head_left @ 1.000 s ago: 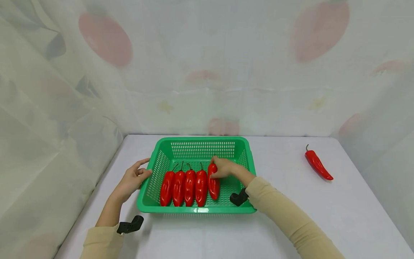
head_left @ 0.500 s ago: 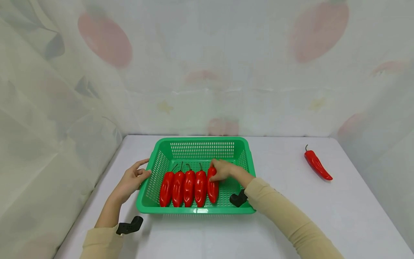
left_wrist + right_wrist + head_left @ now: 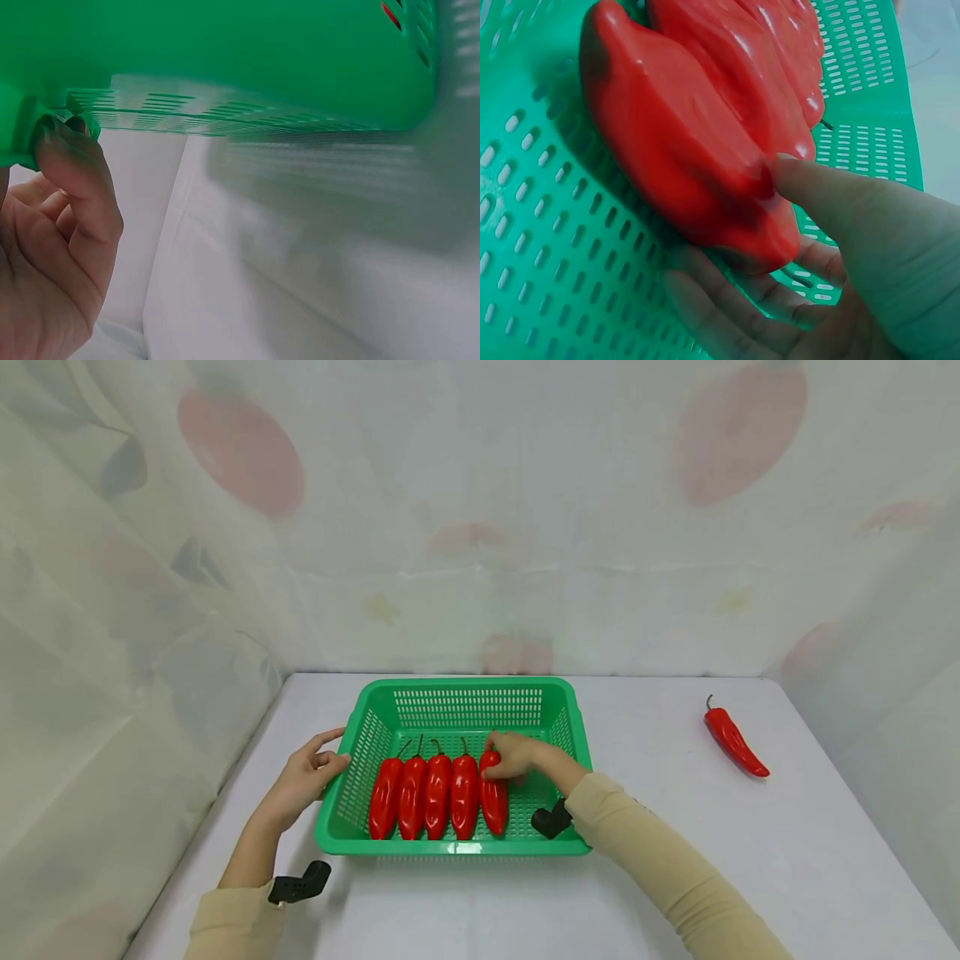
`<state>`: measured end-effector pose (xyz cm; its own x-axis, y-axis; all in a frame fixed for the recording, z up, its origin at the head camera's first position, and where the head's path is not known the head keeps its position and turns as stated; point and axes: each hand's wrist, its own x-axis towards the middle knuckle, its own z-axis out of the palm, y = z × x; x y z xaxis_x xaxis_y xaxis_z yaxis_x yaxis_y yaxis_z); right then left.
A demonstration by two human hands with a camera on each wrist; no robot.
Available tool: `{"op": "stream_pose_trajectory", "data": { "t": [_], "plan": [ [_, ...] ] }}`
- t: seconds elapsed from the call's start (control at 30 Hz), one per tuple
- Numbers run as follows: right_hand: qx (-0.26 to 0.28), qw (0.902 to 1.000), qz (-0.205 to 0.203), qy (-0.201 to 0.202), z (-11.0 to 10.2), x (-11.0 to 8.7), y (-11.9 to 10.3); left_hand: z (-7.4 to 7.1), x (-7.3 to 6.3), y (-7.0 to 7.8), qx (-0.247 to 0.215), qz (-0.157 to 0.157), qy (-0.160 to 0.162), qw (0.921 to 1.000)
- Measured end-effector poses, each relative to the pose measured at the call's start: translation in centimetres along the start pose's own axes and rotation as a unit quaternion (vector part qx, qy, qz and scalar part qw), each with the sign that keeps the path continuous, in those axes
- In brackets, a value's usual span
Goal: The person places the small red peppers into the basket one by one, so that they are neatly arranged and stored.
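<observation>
A green plastic basket (image 3: 453, 847) stands on the table, its left rim pinched between the thumb and fingers of my left hand (image 3: 303, 781). Several glossy red chili peppers (image 3: 413, 797) lie side by side inside it, stems toward the back. My right hand (image 3: 517, 756) is in the basket at the stem end of the rightmost chili pepper (image 3: 493, 806). In the right wrist view the thumb touches this pepper (image 3: 675, 135), while the other fingers spread loosely beside and below it. The pepper rests on the perforated floor, close against its neighbour.
Another red chili pepper (image 3: 735, 743) lies alone on the white table (image 3: 675, 810), to the right of the basket. Printed curtains (image 3: 600, 527) hang behind the table and along its sides. A black wrist device (image 3: 300, 883) sits on each sleeve.
The rightmost pepper has come down slightly toward the basket's front, level with the row. My right hand has moved with it, its fingers now looser. The left hand stays at the rim.
</observation>
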<state>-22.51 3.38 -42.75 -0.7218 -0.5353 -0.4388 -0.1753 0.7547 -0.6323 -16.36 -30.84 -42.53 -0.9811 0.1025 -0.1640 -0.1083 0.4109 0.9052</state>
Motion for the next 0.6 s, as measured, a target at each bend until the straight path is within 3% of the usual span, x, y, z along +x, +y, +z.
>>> {"op": "stream_pose_trajectory", "data": {
  "t": [0.27, 0.6],
  "plan": [
    [0.016, 0.9998, 0.008, 0.011, -0.18, 0.04, 0.1, 0.0, -0.01, 0.12, -0.001, 0.003, 0.0, 1.0],
    [0.037, 0.9942, 0.044, 0.09, -0.52, -0.08, 0.21, -0.05, -0.01, 0.19, 0.0, 0.001, -0.004, 1.0]
  ]
}}
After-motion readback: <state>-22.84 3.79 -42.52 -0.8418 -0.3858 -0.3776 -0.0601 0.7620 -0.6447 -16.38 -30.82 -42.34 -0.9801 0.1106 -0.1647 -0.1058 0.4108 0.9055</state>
